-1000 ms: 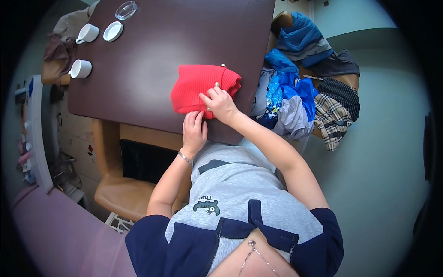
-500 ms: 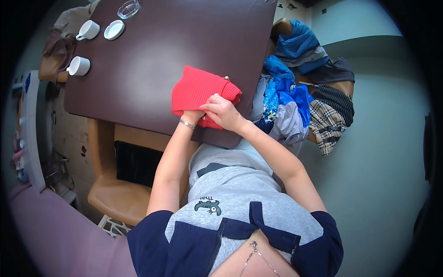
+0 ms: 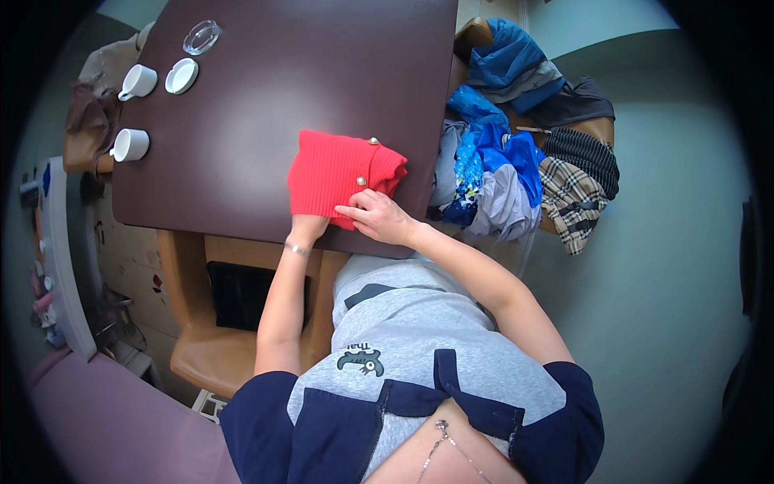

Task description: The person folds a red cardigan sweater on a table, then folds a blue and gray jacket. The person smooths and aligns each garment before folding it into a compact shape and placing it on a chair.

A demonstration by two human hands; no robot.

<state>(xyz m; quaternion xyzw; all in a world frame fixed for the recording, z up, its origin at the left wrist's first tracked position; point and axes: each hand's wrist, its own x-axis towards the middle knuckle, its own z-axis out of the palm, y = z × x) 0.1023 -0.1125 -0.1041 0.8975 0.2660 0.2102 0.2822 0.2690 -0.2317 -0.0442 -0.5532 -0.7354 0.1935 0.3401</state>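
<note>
A folded red ribbed cardigan [image 3: 330, 173] lies near the front edge of the dark table, with pearl-like buttons showing along its right side. My left hand [image 3: 310, 228] reaches under its near edge, so the fingers are hidden in or beneath the knit. On the near right part of the cardigan, just below a button, my right hand [image 3: 377, 218] has its bent fingers closed on the fabric at the hem. The fingertips come close to where my left hand enters the knit.
Two white cups [image 3: 131, 144], a white ashtray [image 3: 182, 77] and a glass ashtray [image 3: 201, 37] stand on the table [image 3: 242, 105] at the left. Piled clothes [image 3: 504, 169] cover a seat at the right. A tan chair [image 3: 201, 355] stands at the near left.
The cardigan and both hands sit slightly lower and further left in view. My right hand has moved down along the cardigan's front, and a second button shows more plainly above it.
</note>
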